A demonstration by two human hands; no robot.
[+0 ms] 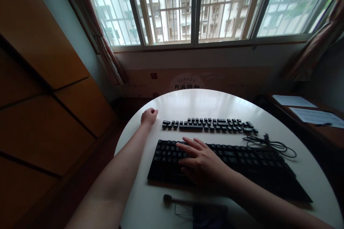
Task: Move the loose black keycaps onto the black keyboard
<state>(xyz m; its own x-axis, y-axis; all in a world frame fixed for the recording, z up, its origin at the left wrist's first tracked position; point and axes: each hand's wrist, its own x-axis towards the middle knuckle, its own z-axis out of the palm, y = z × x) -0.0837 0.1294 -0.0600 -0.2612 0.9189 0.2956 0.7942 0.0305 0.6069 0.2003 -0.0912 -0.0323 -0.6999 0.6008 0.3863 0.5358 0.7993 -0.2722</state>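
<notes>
A black keyboard (163, 171) lies across the round white table. My right hand (200, 159) rests over its left half, fingers spread on or just above the keys. Behind the keyboard, loose black keycaps (190, 127) stand in rows. My left hand (149, 116) is closed in a fist at the left end of these rows, near the table's edge. Whether anything is inside the fist is hidden. A coiled black cable (279, 145) lies at the keyboard's back right. In front of the keyboard is a brush (168, 199) with a dark round head.
A thin wire tool (175, 210) and a dark cloth-like item (209, 217) lie at the near side of the white table (188, 103). Paper sheets (317, 116) and a pen (323, 125) are on a brown desk to the right. Wooden cabinets (34, 125) stand left.
</notes>
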